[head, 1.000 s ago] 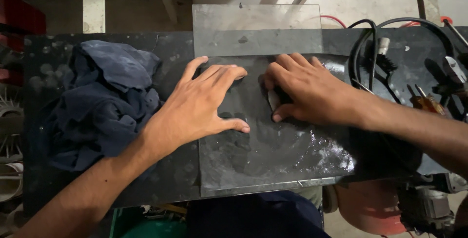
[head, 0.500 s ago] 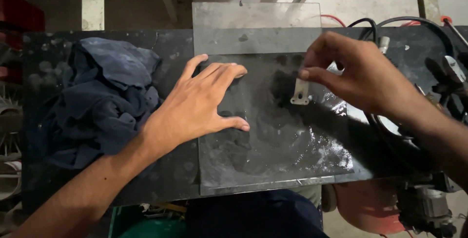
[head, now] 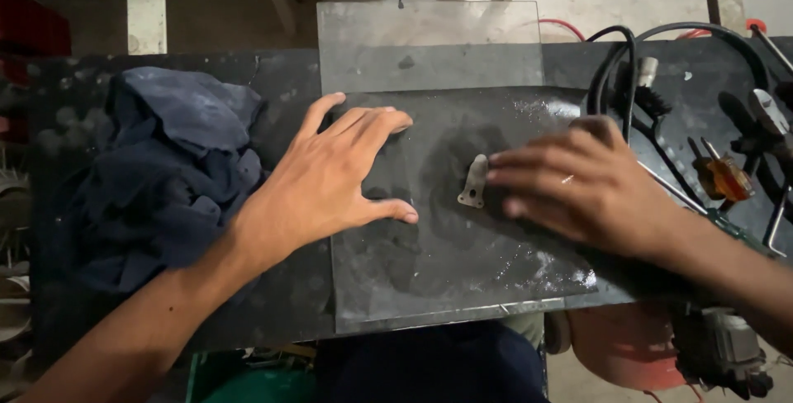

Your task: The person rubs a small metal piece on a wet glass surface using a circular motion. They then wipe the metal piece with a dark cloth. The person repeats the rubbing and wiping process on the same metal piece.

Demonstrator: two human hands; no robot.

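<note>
Pane: we see a clear sheet (head: 462, 287) lying flat on the dark desk (head: 289, 304), its near edge close to the desk's front, its far end sticking out past the desk's back edge. We judge it stiff, smooth and slippery, with hard edges, likely to crack if bent; best held by two opposite edges, not the face.
Left hand: our left hand (head: 330, 180) lies open and flat, palm down, fingers spread on the pane's left part; it grips nothing.
Right hand: our right hand (head: 586, 184) is blurred, open with fingers stretched leftward over the pane, tips just beside the bracket; we cannot tell whether they touch it.
Bracket: a small flat metal piece (head: 473, 182) with holes lies on the pane near its middle. We judge it light, rigid and thin, hard to lift off a flat face; best slid to an edge or pinched by its narrow sides.
Cloth: a dark blue rag (head: 157, 180), soft and bunched, sits left of the pane.
Tools: black cable (head: 615, 64) and a screwdriver (head: 723, 178) lie at the right.
Labels: we see no packages, labels or signs.
</note>
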